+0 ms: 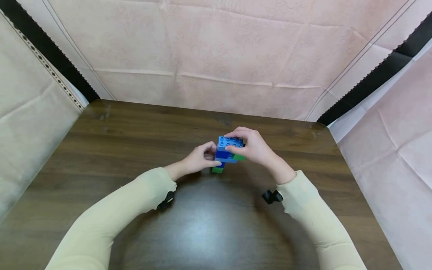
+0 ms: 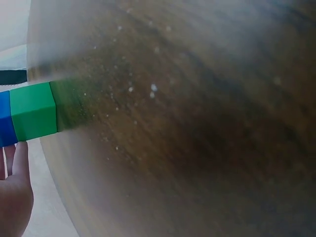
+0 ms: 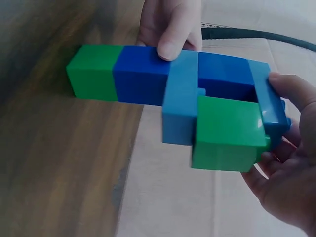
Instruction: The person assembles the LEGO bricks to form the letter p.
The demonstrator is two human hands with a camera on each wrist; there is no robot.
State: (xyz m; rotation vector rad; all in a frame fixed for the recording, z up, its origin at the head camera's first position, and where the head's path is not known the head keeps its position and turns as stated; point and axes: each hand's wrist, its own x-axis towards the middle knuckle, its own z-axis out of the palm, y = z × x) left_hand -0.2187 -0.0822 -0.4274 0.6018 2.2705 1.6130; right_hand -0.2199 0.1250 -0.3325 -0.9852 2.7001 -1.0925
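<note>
A stack of toy building bricks stands on the table (image 1: 189,210). In the right wrist view its base is a green brick (image 3: 94,74), then a dark blue brick (image 3: 142,76) and a long light blue brick (image 3: 180,98). Above that, another dark blue brick (image 3: 224,69) and a green brick (image 3: 229,133) sit side by side under a studded light blue top brick (image 1: 231,141). My left hand (image 1: 199,157) grips the lower part, thumb over the seam of dark blue and light blue. My right hand (image 1: 251,146) holds the top brick between thumb and fingers.
Pale pink patterned cloth (image 1: 216,56) hangs behind the table's far edge, with more cloth at both sides. Black bands (image 1: 374,75) run along the corners. A black wrist device (image 1: 272,196) sits at the right sleeve.
</note>
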